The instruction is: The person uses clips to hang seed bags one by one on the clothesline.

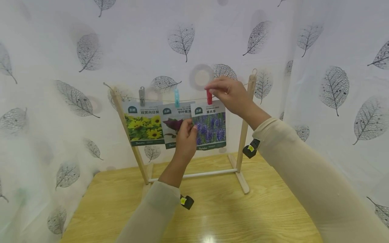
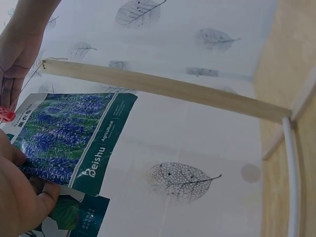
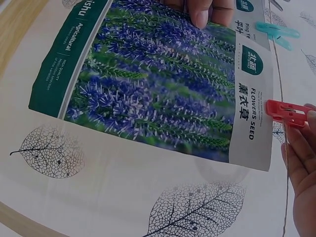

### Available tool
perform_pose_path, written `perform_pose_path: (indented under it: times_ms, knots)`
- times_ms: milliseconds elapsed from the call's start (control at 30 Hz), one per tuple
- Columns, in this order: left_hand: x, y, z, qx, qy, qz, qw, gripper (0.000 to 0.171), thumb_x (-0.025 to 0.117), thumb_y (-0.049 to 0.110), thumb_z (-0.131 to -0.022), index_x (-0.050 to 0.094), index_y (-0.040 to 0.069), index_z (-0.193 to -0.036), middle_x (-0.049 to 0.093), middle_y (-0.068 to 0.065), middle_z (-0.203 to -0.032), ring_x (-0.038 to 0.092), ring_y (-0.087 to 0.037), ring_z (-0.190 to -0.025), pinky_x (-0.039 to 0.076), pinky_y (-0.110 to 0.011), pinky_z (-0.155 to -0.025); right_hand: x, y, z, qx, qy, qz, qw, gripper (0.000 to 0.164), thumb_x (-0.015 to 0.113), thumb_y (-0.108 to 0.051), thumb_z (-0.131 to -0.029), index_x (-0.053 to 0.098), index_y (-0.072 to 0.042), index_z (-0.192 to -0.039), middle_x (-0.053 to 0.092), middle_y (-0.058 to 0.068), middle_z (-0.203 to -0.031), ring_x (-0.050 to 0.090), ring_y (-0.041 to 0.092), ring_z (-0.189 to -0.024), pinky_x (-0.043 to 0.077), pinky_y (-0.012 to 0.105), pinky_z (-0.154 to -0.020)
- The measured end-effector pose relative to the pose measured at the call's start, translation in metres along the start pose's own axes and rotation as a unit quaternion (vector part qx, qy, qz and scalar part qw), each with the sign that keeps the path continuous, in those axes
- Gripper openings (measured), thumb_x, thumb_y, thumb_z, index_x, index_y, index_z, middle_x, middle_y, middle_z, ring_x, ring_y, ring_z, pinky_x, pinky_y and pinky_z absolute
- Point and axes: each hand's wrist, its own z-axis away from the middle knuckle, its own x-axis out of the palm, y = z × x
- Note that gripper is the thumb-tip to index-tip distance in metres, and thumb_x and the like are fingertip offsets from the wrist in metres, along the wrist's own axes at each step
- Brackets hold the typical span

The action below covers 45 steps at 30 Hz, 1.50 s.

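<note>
A seed packet with purple flowers point(image 1: 212, 130) hangs at the string's right part. My left hand point(image 1: 186, 139) pinches its left edge between thumb and fingers. At the packet's top edge, my right hand point(image 1: 231, 96) pinches the end of a red clothespin point(image 1: 209, 98). The right wrist view shows this clothespin point(image 3: 286, 112) on the packet's top edge beside the string point(image 3: 287, 197). Just left hangs a packet with a dark purple plant point(image 1: 172, 125), partly covered by my left hand and the purple-flower packet. Its clothespin is light blue point(image 1: 177, 98).
A yellow-flower packet point(image 1: 144, 126) hangs at the left under a grey clothespin point(image 1: 141, 96). Two wooden posts hold the string, the right post point(image 1: 244, 135) beside my right forearm. A white rod point(image 1: 209, 173) joins them low down, above the wooden table point(image 1: 243, 216). Leaf-patterned curtain point(image 1: 136, 40) stands behind.
</note>
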Motion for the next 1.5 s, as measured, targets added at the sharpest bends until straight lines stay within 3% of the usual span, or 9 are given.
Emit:
perform_pose_path:
  times_ms: [600,700,767,867,967,1100,1267,1367,1500]
  knots:
    - [0.003,-0.001,-0.001,0.004,0.005,-0.005,1.0,0.035,0.041,0.021,-0.11,0.042,0.01,-0.143,0.049,-0.014,-0.149,0.046,-0.024,-0.14,0.043,-0.049,-0.111,0.001,0.003,0.001,-0.004,-0.002,-0.012,1.0,0.021,0.063,-0.014,-0.1,0.075,-0.013,-0.118,0.071,0.006,-0.126,0.063,0.023,-0.121,0.052,0.041,-0.104]
    - [0.004,-0.002,-0.001,0.01,0.01,-0.026,0.9996,0.037,0.042,0.023,-0.11,0.042,0.011,-0.145,0.052,-0.012,-0.143,0.052,-0.022,-0.13,0.047,-0.046,-0.104,0.001,0.003,0.002,-0.005,-0.003,-0.017,1.0,0.022,0.063,-0.014,-0.1,0.074,-0.012,-0.118,0.071,0.007,-0.126,0.063,0.023,-0.122,0.052,0.042,-0.104]
    - [0.004,-0.002,0.0,0.018,0.014,-0.041,0.9989,0.038,0.042,0.024,-0.11,0.042,0.011,-0.145,0.056,-0.01,-0.13,0.056,-0.021,-0.113,0.049,-0.042,-0.093,0.001,0.003,0.002,-0.005,-0.004,-0.022,1.0,0.022,0.063,-0.014,-0.1,0.074,-0.011,-0.119,0.071,0.008,-0.126,0.063,0.024,-0.122,0.052,0.042,-0.104]
    - [0.004,-0.003,0.002,0.036,0.017,-0.055,0.9977,0.037,0.041,0.025,-0.11,0.043,0.011,-0.144,0.052,-0.006,-0.102,0.049,-0.02,-0.084,0.044,-0.037,-0.074,0.002,0.003,0.002,-0.005,-0.004,-0.03,1.0,0.022,0.062,-0.013,-0.101,0.073,-0.01,-0.119,0.071,0.008,-0.125,0.064,0.023,-0.12,0.053,0.041,-0.103]
    - [0.004,-0.003,0.004,0.043,0.02,-0.066,0.9967,0.035,0.041,0.025,-0.11,0.044,0.013,-0.142,0.046,-0.005,-0.09,0.042,-0.021,-0.075,0.04,-0.035,-0.068,0.003,0.002,0.002,-0.005,-0.002,-0.032,0.999,0.022,0.062,-0.013,-0.101,0.073,-0.009,-0.119,0.071,0.008,-0.125,0.064,0.023,-0.12,0.053,0.04,-0.103]
    - [0.004,-0.002,0.005,0.042,0.027,-0.081,0.9954,0.036,0.043,0.026,-0.109,0.045,0.013,-0.143,0.057,-0.004,-0.107,0.052,-0.019,-0.088,0.047,-0.036,-0.075,0.004,0.002,0.002,-0.009,0.002,-0.031,0.999,0.022,0.061,-0.012,-0.101,0.073,-0.008,-0.119,0.07,0.009,-0.125,0.063,0.023,-0.121,0.053,0.039,-0.104]
    - [0.006,-0.001,0.007,0.048,0.035,-0.092,0.994,0.04,0.045,0.025,-0.109,0.045,0.011,-0.146,0.06,-0.009,-0.13,0.06,-0.022,-0.108,0.053,-0.042,-0.09,0.004,0.002,0.002,-0.014,0.002,-0.031,0.999,0.023,0.06,-0.011,-0.101,0.072,-0.006,-0.12,0.07,0.01,-0.125,0.062,0.024,-0.122,0.053,0.04,-0.104]
    - [0.007,-0.002,0.008,0.069,0.049,-0.128,0.9882,0.042,0.046,0.024,-0.108,0.047,0.008,-0.147,0.062,-0.011,-0.131,0.062,-0.024,-0.11,0.055,-0.044,-0.092,0.004,0.002,0.002,-0.012,0.001,-0.03,0.999,0.023,0.06,-0.012,-0.101,0.071,-0.006,-0.121,0.069,0.01,-0.125,0.062,0.024,-0.122,0.053,0.04,-0.104]
    - [0.01,-0.004,0.009,0.11,0.074,-0.183,0.9741,0.041,0.048,0.023,-0.107,0.051,0.005,-0.144,0.065,-0.012,-0.122,0.064,-0.024,-0.101,0.057,-0.043,-0.085,0.003,0.001,0.003,-0.008,-0.001,-0.019,1.0,0.024,0.06,-0.013,-0.101,0.071,-0.006,-0.122,0.069,0.01,-0.127,0.062,0.024,-0.123,0.053,0.04,-0.105]
